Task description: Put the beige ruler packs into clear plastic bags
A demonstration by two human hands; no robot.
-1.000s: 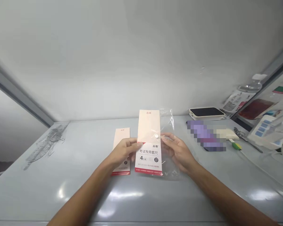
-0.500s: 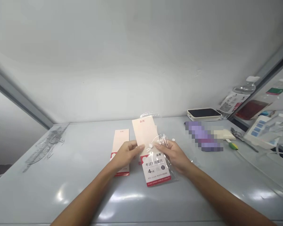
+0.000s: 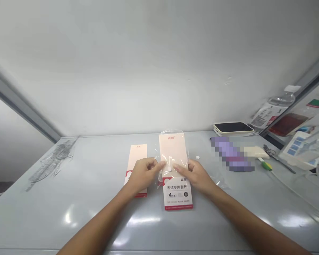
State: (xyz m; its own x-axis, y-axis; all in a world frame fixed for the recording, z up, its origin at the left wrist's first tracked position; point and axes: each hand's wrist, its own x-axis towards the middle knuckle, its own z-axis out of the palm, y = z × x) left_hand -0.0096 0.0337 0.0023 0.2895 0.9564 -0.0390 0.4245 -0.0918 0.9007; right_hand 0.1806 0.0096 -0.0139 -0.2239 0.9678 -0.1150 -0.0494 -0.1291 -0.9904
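Both hands hold a ruler set packet (image 3: 173,152), pale pink at the top, with a white printed panel and red band below. A clear plastic sleeve surrounds it, its rounded top edge showing beyond the card. My left hand (image 3: 146,174) is closed on the left edge, thumb on the front. My right hand (image 3: 197,176) grips the right edge, thumb also on the front near a small white round button (image 3: 169,169). Left of the held packet, a similar packet (image 3: 137,152) lies on the table, partly covered by my left hand.
On the grey table (image 3: 95,212), a phone (image 3: 233,127), a blurred purple item (image 3: 231,154) and a green-yellow cable end (image 3: 267,165) are at the right. Bottles (image 3: 273,109) lean by the shelf post. Crumpled clear plastic (image 3: 220,181) lies beside my right hand.
The held packet has gone from tilted to nearly straight. The sleeve's loose plastic, bunched near my right hand before, now lies flatter around the card. Both hands still grip it.
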